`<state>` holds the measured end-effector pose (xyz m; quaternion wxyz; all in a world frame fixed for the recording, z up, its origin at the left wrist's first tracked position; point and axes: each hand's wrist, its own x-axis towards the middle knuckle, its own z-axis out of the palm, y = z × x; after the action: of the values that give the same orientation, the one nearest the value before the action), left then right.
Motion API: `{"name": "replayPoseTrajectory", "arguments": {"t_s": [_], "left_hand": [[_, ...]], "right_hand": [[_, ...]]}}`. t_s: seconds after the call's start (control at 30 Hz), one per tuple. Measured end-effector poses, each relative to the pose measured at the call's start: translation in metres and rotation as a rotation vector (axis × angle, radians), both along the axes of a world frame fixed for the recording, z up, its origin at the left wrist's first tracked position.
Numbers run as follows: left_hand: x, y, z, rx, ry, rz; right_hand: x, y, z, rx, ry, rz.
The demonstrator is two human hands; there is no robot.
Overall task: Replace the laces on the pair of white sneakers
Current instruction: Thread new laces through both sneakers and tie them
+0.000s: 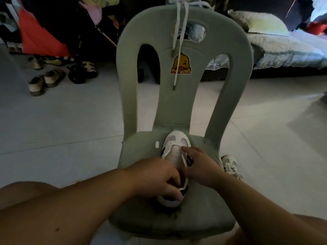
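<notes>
One sneaker [177, 140] on chair [177, 106] | left hand [155, 175] fingers curled in its collar | right hand [200, 165] fingers clasp its side

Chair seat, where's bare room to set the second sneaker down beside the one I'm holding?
The seat is bare left of the sneaker, out to its left edge, and at the front right corner. The middle is crowded: left hand and right hand both hold the sneaker. The second sneaker lies on the floor, right of the chair.
</notes>
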<state>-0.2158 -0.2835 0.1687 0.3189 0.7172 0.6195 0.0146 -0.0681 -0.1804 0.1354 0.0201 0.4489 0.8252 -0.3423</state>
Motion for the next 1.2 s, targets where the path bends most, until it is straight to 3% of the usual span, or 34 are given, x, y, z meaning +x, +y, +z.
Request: {"name": "replayPoseTrajectory", "arguments": {"t_s": [0.07,0.17,0.37,0.67,0.93,1.03,1.2], "left_hand": [[-0.002,0.008,-0.001,0.097,-0.019,0.097],[-0.004,0.021,-0.008,0.242,0.130,0.234],[0.004,0.034,-0.029,0.227,0.356,0.182],[0.009,0.025,-0.012,0.503,0.281,0.191],[0.000,0.015,-0.012,0.466,0.143,0.183],[-0.005,0.016,-0.009,0.427,0.031,0.209],[-0.024,0.020,0.011,0.410,-0.190,0.424]], "right_hand": [[0.000,0.002,0.001,0.022,-0.009,0.024],[0.001,0.003,0.004,0.023,-0.013,0.033],[0.005,0.002,0.007,0.037,0.009,0.054],[0.009,0.004,0.009,0.071,-0.057,0.198],[0.008,0.005,0.022,-0.058,-0.174,0.227],[0.003,0.007,0.038,-0.069,-0.050,0.163],[-0.025,0.017,0.095,0.134,0.358,-0.121]]}}
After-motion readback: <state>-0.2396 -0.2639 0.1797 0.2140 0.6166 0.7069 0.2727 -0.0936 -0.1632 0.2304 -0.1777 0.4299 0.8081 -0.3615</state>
